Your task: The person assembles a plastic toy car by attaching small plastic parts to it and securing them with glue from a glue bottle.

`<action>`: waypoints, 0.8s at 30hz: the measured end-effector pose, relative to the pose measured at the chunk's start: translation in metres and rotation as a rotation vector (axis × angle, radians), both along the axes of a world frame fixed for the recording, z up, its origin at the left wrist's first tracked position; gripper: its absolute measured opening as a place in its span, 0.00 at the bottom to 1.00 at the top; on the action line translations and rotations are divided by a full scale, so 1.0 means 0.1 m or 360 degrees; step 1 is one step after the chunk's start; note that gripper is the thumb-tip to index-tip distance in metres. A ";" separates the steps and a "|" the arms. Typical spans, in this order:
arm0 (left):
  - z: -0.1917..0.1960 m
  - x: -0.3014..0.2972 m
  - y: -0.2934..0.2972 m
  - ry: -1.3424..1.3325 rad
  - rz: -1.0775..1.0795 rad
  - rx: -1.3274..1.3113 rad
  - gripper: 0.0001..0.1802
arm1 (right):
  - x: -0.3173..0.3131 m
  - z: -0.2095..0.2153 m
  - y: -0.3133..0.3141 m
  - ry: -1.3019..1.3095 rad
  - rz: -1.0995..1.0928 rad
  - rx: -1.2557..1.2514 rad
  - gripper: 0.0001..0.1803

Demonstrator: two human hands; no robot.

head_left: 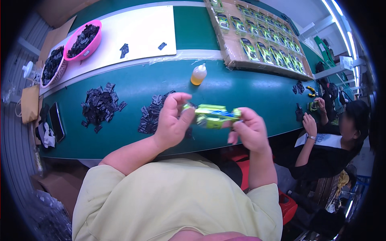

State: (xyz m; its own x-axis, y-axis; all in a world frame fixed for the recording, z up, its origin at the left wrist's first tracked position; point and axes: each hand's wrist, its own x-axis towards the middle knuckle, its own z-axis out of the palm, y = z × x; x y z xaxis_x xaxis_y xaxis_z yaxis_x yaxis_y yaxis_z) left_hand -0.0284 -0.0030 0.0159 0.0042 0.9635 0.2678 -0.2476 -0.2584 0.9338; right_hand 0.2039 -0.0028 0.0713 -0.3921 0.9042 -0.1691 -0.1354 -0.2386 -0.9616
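Observation:
Between my two hands, above the green table, is a bright green plastic frame-like part (213, 117) with a blue strip along it; its exact kind I cannot make out. My left hand (173, 122) pinches its left end, where something dark shows by the thumb. At its right end my right hand (250, 129) grips it with thumb and fingers. Partly behind my left hand lies a pile of small flat black plastic pieces (149, 116). A larger pile of similar black pieces (99, 105) is farther left.
A squeeze bottle of amber liquid (198, 75) stands beyond my hands. Pink baskets (93, 47) of black pieces sit on a white board (148, 24) at the far left. A cardboard tray (229, 50) holds rows of green parts. At right, a co-worker (321, 148) handles a green part.

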 end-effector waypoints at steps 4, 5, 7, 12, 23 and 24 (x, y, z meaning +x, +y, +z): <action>0.02 -0.07 0.06 0.0493 0.0060 0.0277 0.20 | 0.31 0.21 0.33 -0.0289 -0.0358 0.0648 0.12; 0.01 -0.12 0.04 0.0729 -0.0014 0.0344 0.20 | 0.29 0.27 0.47 -0.0569 -0.0498 0.0757 0.11; 0.05 -0.07 0.01 0.0744 -0.0089 0.0298 0.14 | 0.30 0.28 0.86 -0.0987 -0.0577 0.0971 0.09; -0.01 -0.06 0.04 0.0852 -0.0110 0.0336 0.10 | 0.26 0.03 1.80 -0.1883 -0.0346 0.1429 0.14; -0.03 -0.06 0.05 0.0879 -0.0081 0.0376 0.08 | 0.20 -0.42 2.08 -0.2013 -0.0348 0.1791 0.16; 0.01 -0.08 0.04 0.0882 -0.0103 0.0322 0.08 | 0.21 -0.41 2.03 -0.2067 -0.0519 0.1634 0.15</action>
State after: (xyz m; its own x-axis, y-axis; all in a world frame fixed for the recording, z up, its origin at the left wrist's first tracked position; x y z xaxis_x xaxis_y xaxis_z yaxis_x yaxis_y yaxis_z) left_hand -0.0359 0.0006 0.0171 0.2529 0.8867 0.3870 0.2417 -0.4452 0.8622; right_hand 0.2245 0.2005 0.0308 -0.2640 0.8474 0.4607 0.9002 0.3880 -0.1978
